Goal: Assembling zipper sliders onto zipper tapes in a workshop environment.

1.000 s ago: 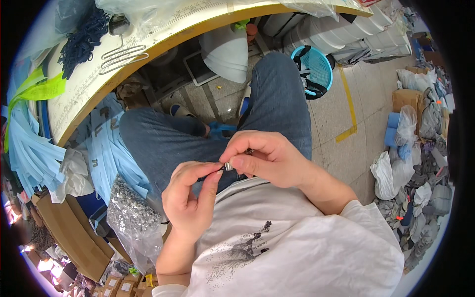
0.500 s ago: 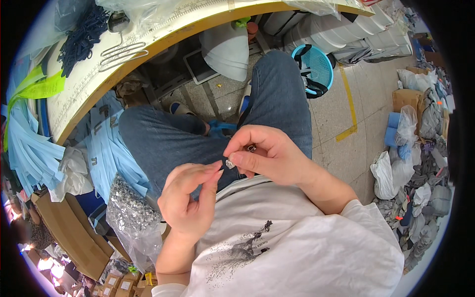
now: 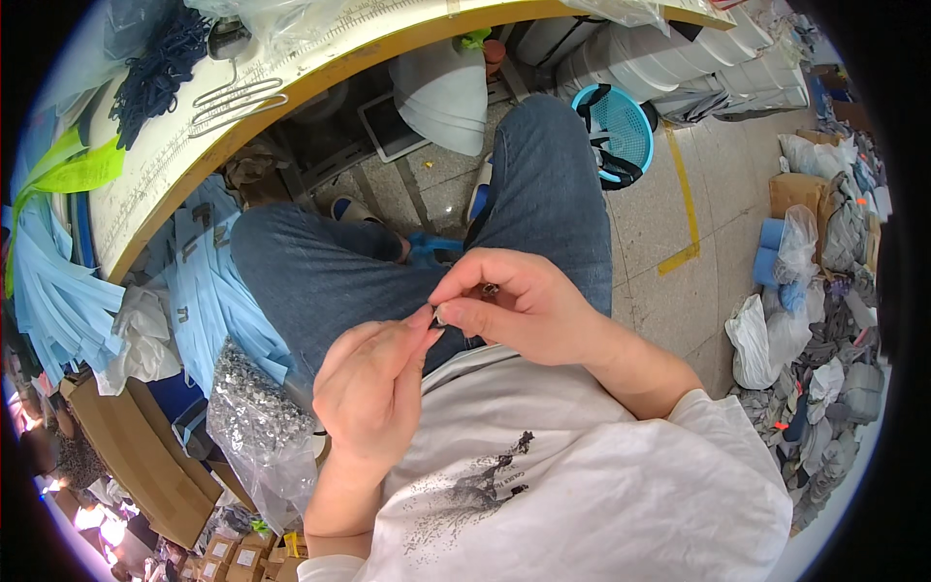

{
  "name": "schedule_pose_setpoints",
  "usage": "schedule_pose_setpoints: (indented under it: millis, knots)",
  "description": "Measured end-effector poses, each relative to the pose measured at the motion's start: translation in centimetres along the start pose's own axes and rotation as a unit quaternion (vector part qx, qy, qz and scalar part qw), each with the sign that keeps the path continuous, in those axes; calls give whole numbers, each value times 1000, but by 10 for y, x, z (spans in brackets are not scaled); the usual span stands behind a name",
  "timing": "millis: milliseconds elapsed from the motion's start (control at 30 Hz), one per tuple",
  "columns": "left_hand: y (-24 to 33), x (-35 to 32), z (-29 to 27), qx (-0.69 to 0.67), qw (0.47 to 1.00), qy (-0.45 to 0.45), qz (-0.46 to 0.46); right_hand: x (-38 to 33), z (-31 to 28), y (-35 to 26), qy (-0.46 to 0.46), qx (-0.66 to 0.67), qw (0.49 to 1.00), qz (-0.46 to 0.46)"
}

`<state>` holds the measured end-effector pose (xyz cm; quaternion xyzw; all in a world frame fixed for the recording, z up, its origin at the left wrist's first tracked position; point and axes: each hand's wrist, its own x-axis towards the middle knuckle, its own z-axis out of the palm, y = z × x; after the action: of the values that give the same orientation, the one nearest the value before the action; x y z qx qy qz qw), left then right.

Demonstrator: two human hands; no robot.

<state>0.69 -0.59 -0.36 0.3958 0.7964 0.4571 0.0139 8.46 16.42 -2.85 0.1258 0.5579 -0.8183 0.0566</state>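
Above my lap, my left hand (image 3: 371,393) and my right hand (image 3: 529,306) meet at the fingertips. A small shiny silver metal piece (image 3: 439,316) sits between the thumb and forefinger of my right hand; its exact kind is too small to tell. Another small brownish metal bit (image 3: 490,290) shows inside the curled fingers of that hand. Thumb and forefinger of my left hand pinch together right against the silver piece. A tiny dark part seems to be at their tips, mostly covered by the fingers.
A curved white worktop (image 3: 155,184) with a wooden edge arches ahead, carrying dark blue cords (image 3: 160,73) and a bent wire hook (image 3: 238,105). Light blue strips (image 3: 63,291) hang at left, near a clear bag of small metal parts (image 3: 257,407). A turquoise basket (image 3: 621,131) stands right.
My left hand has moved slightly up and right, its fingertips closing the small gap to the silver piece. My right hand has shifted slightly left.
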Motion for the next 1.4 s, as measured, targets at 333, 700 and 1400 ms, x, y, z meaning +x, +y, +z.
schedule_pose_setpoints:
  millis: [333, 700, 1400]
  knots:
    - [-5, 0, -1, 23, 999, -28, 35, 1, -4, -4, -22, 8, 997, 67]
    - [-8, 0, 9, 13, 999, -4, 47, 5, -4, 7, 16, 59, 998, 24]
    - [-13, -4, 7, -39, 998, -16, -48, 5, 1, -1, 19, 21, 999, 22]
